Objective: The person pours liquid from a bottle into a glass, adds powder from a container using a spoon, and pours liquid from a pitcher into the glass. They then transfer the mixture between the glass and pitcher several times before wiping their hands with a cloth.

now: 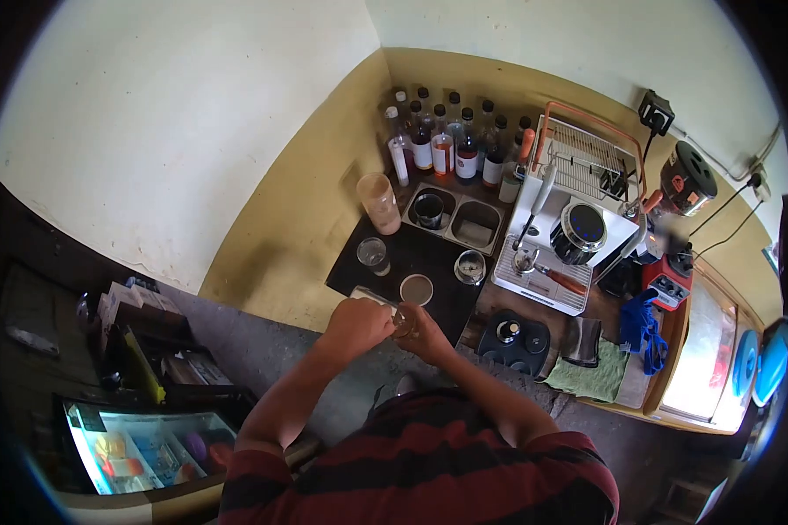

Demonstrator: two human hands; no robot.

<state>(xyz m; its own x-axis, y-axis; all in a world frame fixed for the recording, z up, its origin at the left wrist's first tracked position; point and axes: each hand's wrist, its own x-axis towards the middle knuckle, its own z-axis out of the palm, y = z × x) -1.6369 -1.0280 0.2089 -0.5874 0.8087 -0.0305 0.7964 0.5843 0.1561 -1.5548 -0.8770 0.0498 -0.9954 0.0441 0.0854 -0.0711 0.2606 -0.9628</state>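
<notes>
My left hand (356, 324) clenched a clear wrapper (372, 297); my right hand (425, 337) gripped a small glass (404, 320) between them, at the black mat's (411, 254) near edge, just before the coffee cup (417, 289).

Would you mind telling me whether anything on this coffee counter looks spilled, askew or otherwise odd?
Nothing stands out. Both hands, left hand and right hand, meet over a small glass by the black mat; the bottles stand upright, and no spill shows.
</notes>
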